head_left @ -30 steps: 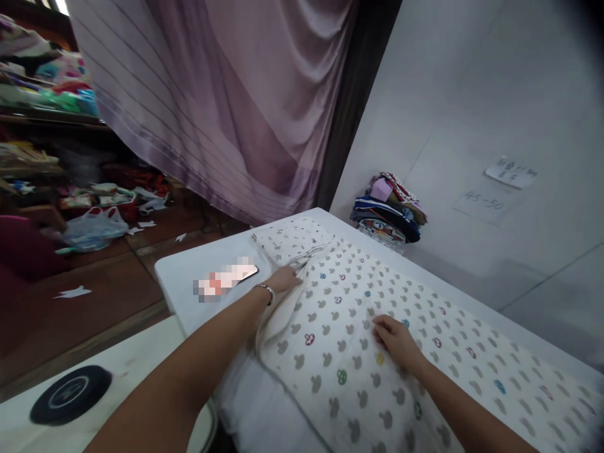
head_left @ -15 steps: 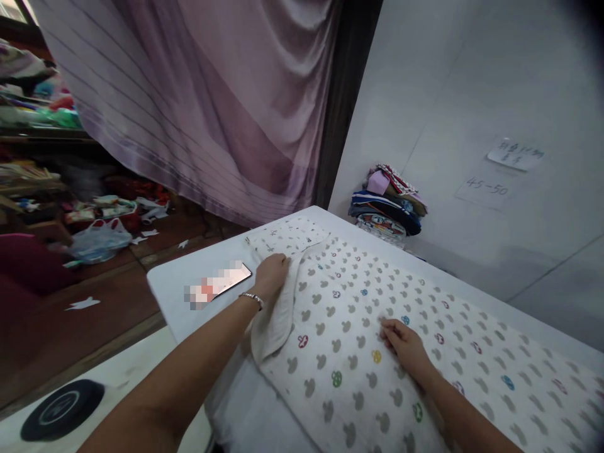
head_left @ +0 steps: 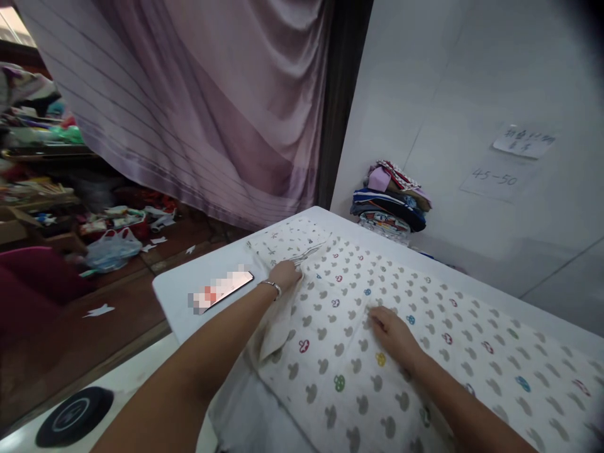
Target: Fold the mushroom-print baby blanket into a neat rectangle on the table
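A white cloth (head_left: 349, 340) printed with grey mushroom shapes and a few coloured ones is spread across the table. My left hand (head_left: 285, 274), with a bracelet at the wrist, is closed on the cloth's left edge, where the fabric bunches into folds. Behind it lies a part with a smaller print (head_left: 295, 236). My right hand (head_left: 389, 328) rests farther right on the same cloth, its fingers curled together at a raised crease. Its fingertips are partly hidden.
Left of the cloth, a phone (head_left: 229, 290) lies on the white table (head_left: 177, 280). A black round object (head_left: 74, 416) sits on a pale surface at lower left. Folded clothes (head_left: 389, 198) are stacked by the wall. A pink curtain (head_left: 226, 94) hangs behind.
My left hand has moved slightly right with the cloth edge, and its folded-back flap has become bunched. My right hand has shifted a little left and up, with a crease now beside it.
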The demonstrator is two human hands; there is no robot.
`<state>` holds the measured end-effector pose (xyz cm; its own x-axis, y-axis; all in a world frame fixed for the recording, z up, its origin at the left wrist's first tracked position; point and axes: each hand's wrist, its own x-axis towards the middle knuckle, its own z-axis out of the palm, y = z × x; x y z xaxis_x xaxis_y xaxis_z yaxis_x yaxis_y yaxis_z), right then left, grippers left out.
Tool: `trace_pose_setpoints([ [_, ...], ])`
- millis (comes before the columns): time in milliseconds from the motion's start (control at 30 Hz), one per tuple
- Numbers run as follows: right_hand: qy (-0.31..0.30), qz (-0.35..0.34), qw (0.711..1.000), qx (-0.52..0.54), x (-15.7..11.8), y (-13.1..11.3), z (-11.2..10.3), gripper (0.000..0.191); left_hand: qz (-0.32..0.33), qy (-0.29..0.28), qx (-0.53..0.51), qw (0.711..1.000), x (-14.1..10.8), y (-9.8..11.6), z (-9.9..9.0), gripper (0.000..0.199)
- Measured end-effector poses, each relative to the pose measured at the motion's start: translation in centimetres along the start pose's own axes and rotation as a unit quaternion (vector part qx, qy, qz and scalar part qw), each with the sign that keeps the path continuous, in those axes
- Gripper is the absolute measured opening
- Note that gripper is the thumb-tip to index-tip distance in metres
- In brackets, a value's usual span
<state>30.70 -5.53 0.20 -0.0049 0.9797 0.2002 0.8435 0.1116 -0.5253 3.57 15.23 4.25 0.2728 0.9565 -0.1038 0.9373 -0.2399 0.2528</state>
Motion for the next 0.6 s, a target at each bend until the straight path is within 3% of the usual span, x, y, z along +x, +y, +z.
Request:
trace_pose_setpoints([
  [167,-0.031,-0.022,0.998,-0.057,0.2,-0.1,0.6,0.025,-0.003,-0.02,0.011,1.0,1.2,1.1,0.3,0.029],
  [267,-0.036,-0.038,0.994,-0.091,0.2,0.4,0.2,0.029,-0.002,0.003,0.016,1.0,1.3,0.9,-0.4,0.029],
  [400,-0.009,0.009,0.986,-0.164,0.0,2.2,-0.2,0.038,-0.023,0.056,0.035,0.998,0.6,-0.1,-1.6,0.036],
  [600,-0.008,0.04,0.983,-0.181,-0.5,3.6,0.5,0.04,-0.009,0.037,0.012,0.999,1.2,0.0,-1.7,0.029],
])
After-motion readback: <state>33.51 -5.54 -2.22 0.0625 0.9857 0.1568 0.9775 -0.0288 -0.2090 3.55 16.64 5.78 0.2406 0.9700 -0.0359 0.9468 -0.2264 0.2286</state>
